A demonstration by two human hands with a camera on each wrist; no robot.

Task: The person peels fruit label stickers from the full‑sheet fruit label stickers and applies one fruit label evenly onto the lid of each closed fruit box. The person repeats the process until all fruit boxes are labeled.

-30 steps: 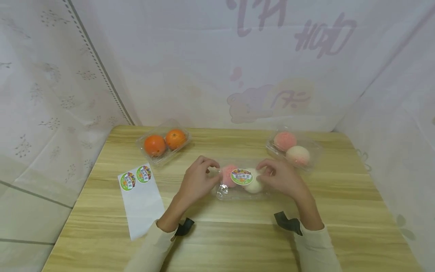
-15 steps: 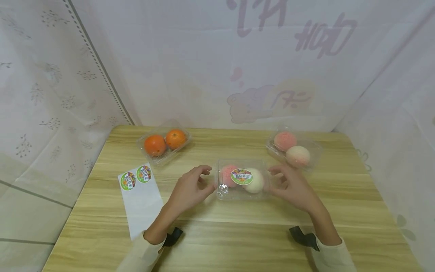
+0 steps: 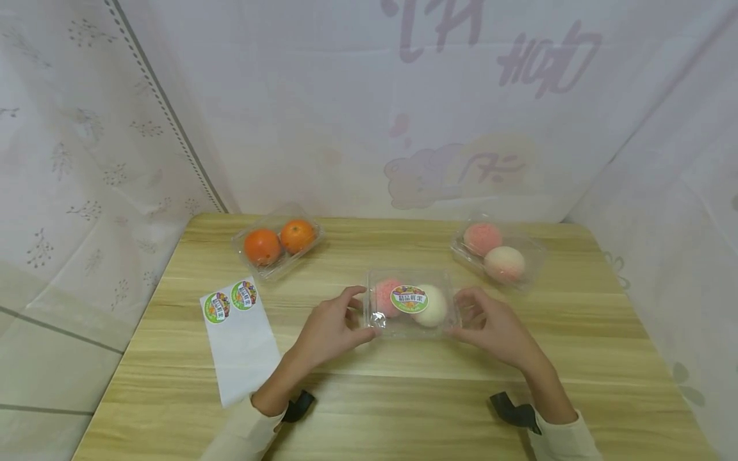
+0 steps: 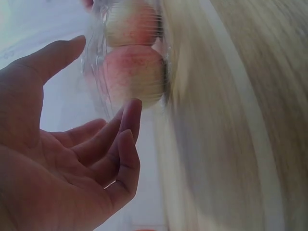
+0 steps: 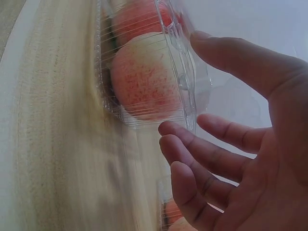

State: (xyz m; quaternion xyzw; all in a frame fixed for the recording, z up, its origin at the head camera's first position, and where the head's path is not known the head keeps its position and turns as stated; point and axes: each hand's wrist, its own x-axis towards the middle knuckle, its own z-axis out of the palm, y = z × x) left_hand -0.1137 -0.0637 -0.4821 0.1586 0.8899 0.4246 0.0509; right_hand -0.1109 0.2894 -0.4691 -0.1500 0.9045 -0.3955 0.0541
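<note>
A clear plastic fruit box [image 3: 377, 326] lies mid-table in the head view, its lid down. Inside are a pink peach [image 3: 389, 307] and a pale peach [image 3: 434, 310]. An oval fruit label [image 3: 410, 299] sits flat on the lid. My left hand [image 3: 334, 326] is at the box's left end, thumb by the front corner, fingers loosely bent. At the opposite end, my right hand [image 3: 492, 326] mirrors it. Both wrist views show the peaches [image 4: 132, 72] through the plastic, with relaxed fingertips [image 5: 168, 129] right at the box's edge.
Back left stands a clear box with two oranges [image 3: 262, 247]. Another clear box, holding two peaches [image 3: 505, 264], is at the back right. A white backing sheet [image 3: 242, 358] bearing two labels [image 3: 244, 295] lies left of my left arm. A curtain [image 3: 323, 128] hangs behind the table.
My hands have drawn back from over the lid and spread to the box's two ends, then come slightly inward, thumbs now by the front corners. The box has stayed in place.
</note>
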